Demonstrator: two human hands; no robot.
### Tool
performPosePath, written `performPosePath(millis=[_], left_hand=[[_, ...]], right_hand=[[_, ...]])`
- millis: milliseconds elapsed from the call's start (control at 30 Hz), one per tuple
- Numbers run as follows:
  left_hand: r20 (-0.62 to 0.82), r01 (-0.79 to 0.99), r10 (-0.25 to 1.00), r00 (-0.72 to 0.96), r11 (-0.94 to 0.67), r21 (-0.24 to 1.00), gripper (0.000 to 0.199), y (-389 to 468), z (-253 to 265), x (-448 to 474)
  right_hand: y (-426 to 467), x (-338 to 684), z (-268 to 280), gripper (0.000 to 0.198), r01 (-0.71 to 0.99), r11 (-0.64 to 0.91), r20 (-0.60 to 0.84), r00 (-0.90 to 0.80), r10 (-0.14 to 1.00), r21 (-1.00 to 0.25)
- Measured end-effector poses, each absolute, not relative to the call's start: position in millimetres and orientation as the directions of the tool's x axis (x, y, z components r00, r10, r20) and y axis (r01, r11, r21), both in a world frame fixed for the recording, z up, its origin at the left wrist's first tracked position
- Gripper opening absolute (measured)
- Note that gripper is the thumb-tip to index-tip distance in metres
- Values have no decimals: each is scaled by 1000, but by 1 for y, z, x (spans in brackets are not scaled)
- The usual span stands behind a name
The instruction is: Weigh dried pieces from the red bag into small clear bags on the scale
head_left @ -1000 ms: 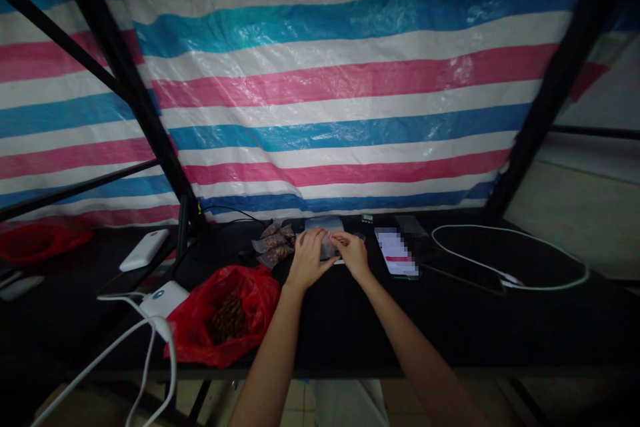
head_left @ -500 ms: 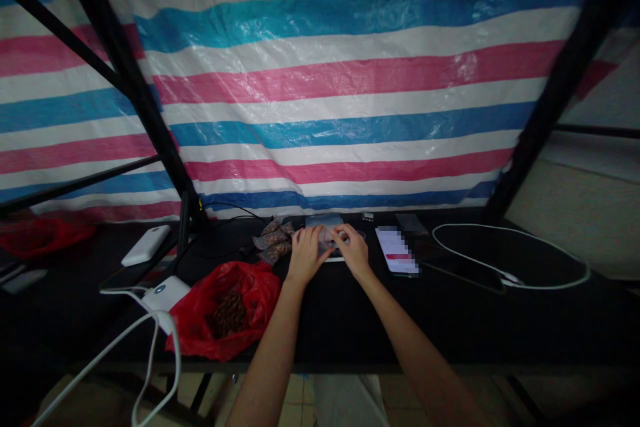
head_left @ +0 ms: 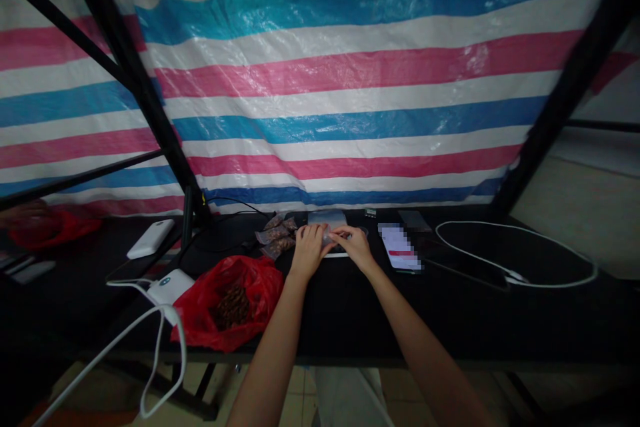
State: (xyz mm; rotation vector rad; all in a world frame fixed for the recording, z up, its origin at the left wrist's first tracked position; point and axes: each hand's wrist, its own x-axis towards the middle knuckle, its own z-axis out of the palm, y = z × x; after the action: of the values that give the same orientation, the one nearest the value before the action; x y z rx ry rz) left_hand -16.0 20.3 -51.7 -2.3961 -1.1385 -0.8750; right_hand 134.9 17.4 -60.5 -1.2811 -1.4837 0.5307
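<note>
Both hands meet over a flat white-edged object [head_left: 338,255] at the back middle of the table. A small clear plastic bag [head_left: 327,237] is between their fingers, partly hidden by them. My left hand [head_left: 309,252] is closed on its left side, the knuckles upward. On the other side, my right hand [head_left: 356,247] pinches it with thumb and fingers. Several filled clear sachets [head_left: 274,235] with brown pieces lie just left of my left hand. Nearer me, a red plastic bag [head_left: 267,283] stands open, holding loose brown nut-like pieces [head_left: 233,308].
A lit phone [head_left: 400,248] lies right of my hands, with a looped white cable [head_left: 520,283] beyond. White power banks [head_left: 173,285] and cords are at left. Striped sheeting [head_left: 350,100] hangs behind. Another person's hand [head_left: 25,213] is by a second red bag [head_left: 60,227].
My right fingers have moved in closer to my left hand over the clear bag. The view has shifted slightly. Another person's hand has appeared at the far left.
</note>
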Motion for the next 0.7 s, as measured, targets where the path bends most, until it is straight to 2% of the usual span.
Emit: performPosePath(millis=[200, 333, 467, 567, 633, 700], left_hand=[[661, 784, 584, 471, -620, -11, 38, 19, -50, -15], [681, 790, 593, 429, -613, 36, 37, 17, -50, -15], [713, 803, 636, 296, -570, 174, 36, 28, -48, -13], [722, 806, 669, 178, -520, 284, 33, 49, -40, -7], [715, 790, 675, 179, -532, 304, 34, 67, -34, -2], [690, 760, 678, 253, -580, 291, 38, 84, -30, 1]], right_hand=[[19, 134, -57, 24, 224, 373, 400, 88, 912, -900], [19, 135, -55, 25, 207, 398, 429, 138, 893, -894], [21, 153, -56, 23, 342, 413, 512, 288, 809, -844], [21, 171, -58, 44, 535, 327, 556, 347, 755, -779], [21, 181, -60, 49, 641, 234, 566, 378, 733, -731], [22, 186, -64, 49, 685, 173, 552, 383, 740, -708]])
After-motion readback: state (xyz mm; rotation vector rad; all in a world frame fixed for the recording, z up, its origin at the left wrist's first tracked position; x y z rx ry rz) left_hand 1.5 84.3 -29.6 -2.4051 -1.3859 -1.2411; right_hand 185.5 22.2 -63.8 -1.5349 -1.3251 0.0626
